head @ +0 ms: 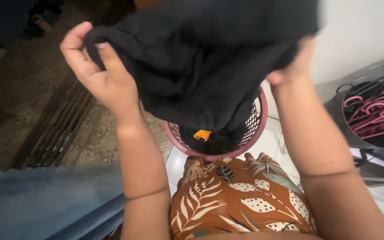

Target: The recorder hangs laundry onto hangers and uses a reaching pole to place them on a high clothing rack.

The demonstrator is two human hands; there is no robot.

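Black garment (pixel 201 58): plain dark cloth, soft and creased, stretched crosswise between both hands, its slack hanging down into the pink laundry basket (pixel 258 120) below. Left hand (pixel 96 73): pinching the garment's upper edge. Right hand (pixel 290 66): clenched on the opposite edge, partly hidden. Dark bin (pixel 338 115) of pink hangers (pixel 374 113) at right. No labels visible.

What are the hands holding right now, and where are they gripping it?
Both hold the black garment by its upper edge: left hand pinches one end, right hand the other, partly hidden by cloth.
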